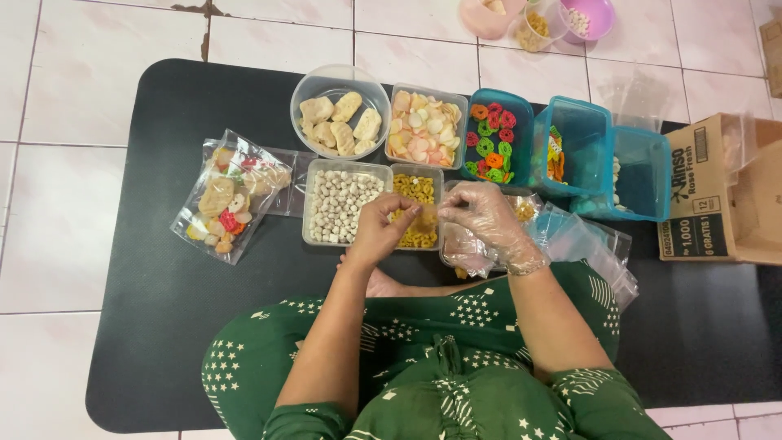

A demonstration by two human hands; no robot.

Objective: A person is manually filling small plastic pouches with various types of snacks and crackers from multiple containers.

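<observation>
Near the middle of the black mat, the left hand and the gloved right hand both pinch a small clear bag with closed fingers, above the tub of yellow snacks.

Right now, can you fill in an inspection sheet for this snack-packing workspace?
Surface: black mat on white tiled floor.
Job's things: small clear bag held over tub of yellow snacks.
Clutter: filled snack bag, round tub of crackers, tub of white balls, blue tub of coloured rings, cardboard box.
Grippers: left hand bare, right hand in a clear glove, both pinching the bag.
Cables: nothing seen.
Surroundings: pink bowls beyond the mat.
</observation>
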